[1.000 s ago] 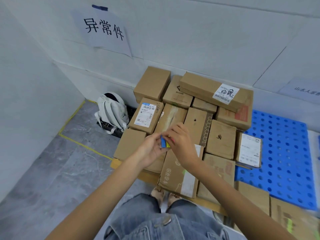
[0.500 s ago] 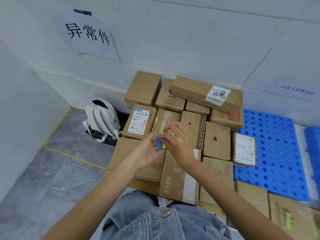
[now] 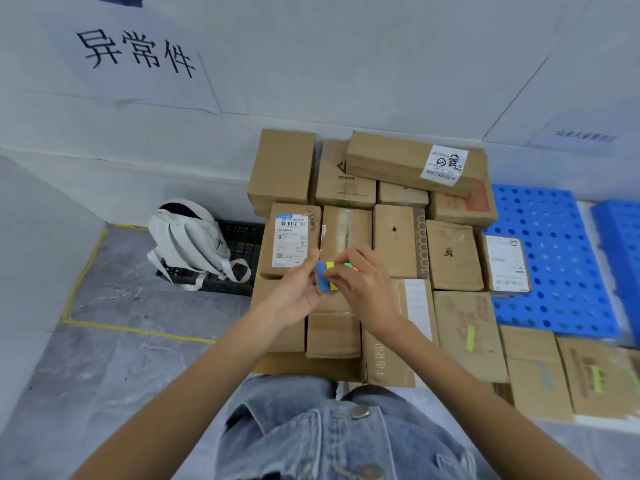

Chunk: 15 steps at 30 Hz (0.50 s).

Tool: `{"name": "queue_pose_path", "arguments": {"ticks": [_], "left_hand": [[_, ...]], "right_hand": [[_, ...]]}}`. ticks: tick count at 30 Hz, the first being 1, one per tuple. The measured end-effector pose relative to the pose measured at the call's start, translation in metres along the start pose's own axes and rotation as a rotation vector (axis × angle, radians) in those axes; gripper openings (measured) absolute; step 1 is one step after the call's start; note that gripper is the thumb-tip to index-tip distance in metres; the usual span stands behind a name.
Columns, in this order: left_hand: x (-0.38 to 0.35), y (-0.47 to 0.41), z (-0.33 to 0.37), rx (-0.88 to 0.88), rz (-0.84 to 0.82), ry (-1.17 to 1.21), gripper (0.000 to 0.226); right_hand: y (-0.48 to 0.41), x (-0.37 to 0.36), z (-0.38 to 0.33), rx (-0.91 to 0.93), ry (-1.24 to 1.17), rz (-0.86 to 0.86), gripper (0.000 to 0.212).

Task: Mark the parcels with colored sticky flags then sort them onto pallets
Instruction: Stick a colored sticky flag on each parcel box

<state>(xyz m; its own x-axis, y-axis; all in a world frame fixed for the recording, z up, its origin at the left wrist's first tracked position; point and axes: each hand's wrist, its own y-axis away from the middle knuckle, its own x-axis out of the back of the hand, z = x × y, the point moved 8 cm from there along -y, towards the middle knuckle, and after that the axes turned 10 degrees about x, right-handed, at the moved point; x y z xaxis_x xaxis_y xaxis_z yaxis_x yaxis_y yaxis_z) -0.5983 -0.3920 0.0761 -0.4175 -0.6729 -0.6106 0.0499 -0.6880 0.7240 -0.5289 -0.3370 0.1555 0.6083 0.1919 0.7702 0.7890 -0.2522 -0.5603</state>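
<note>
Cardboard parcels (image 3: 450,258), brown, boxy and taped, sit packed edge to edge in front of me. Above them my left hand (image 3: 298,296) grips a small flat pad of sticky flags (image 3: 325,277), its glossy strips blue, yellow, green and orange. My right hand (image 3: 367,289) curls over it, pinching the strip ends at its top edge. Just right of the stack lies a blue plastic pallet (image 3: 557,282) pierced with round holes. To the left a white fabric backpack (image 3: 188,240) slumps by the grey marbled floor (image 3: 121,358).
</note>
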Motion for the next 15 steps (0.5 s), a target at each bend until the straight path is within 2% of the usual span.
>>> {"name": "queue_pose_path", "arguments": {"ticks": [4, 10, 13, 15], "left_hand": [[0.009, 0.002, 0.002, 0.035, -0.005, -0.068, 0.015], [0.042, -0.004, 0.009, 0.013, 0.138, -0.045, 0.040], [0.061, -0.006, 0.016, -0.017, 0.260, -0.021, 0.040], [0.069, -0.004, 0.021, -0.042, 0.303, -0.019, 0.036]], "right_hand": [[0.000, -0.012, -0.004, -0.086, -0.002, -0.023, 0.002], [0.009, -0.033, -0.016, -0.121, -0.051, -0.147, 0.003], [0.014, -0.032, -0.017, -0.182, -0.132, -0.148, 0.014], [0.022, -0.030, -0.012, -0.281, -0.235, -0.122, 0.008]]}}
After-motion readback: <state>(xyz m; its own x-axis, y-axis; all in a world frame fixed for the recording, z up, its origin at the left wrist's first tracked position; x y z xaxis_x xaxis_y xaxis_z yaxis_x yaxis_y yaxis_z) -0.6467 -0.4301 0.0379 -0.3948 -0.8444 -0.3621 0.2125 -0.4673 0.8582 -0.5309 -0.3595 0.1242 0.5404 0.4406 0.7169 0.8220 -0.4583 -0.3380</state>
